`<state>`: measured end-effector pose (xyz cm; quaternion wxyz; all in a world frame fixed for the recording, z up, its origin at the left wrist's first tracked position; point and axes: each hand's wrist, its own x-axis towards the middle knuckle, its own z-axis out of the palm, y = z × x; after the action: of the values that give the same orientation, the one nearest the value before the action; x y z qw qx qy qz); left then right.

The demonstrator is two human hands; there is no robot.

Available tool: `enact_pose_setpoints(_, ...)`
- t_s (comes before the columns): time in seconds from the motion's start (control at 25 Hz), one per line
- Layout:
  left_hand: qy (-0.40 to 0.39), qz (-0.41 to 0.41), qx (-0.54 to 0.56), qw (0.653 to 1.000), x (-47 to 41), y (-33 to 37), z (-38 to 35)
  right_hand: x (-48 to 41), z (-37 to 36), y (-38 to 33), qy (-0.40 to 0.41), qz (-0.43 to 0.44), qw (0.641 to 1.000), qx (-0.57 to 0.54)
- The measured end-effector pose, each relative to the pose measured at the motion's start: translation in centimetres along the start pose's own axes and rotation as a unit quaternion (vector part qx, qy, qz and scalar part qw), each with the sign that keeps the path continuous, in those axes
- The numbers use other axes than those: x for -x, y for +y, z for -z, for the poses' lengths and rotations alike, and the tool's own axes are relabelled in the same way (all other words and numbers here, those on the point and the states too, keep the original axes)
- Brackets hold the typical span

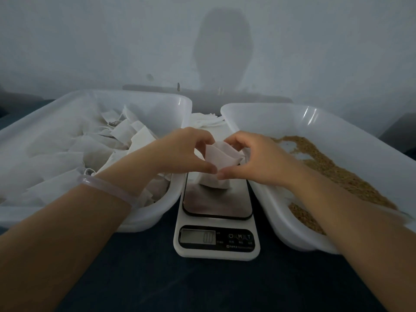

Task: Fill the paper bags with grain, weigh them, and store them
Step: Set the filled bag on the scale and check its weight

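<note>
A small white paper bag (219, 155) is held just above the steel plate of the kitchen scale (217, 206). My left hand (180, 152) pinches its left side and my right hand (258, 156) pinches its right side, thumbs meeting under it. The bag's reflection shows on the plate. The scale's display (198, 236) is lit; its digits are too blurred to read. Brown grain (333, 174) lies in the white tub (292, 108) on the right.
A white tub (135, 95) on the left holds several white paper bags (94, 149). More flat white bags (207, 120) lie behind the scale between the tubs. All stand on a dark tabletop (202, 287), with a pale wall close behind.
</note>
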<state>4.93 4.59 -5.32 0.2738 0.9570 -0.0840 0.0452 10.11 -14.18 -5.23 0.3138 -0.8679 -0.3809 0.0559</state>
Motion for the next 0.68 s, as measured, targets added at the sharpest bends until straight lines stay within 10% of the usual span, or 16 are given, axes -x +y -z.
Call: enact_pose_setpoints(0.68,0.014,-0.012,0.021,1.000,0.08,-0.19,0.12,-0.41,-0.40,0.27,-0.003,0.001,1.000,-0.006)
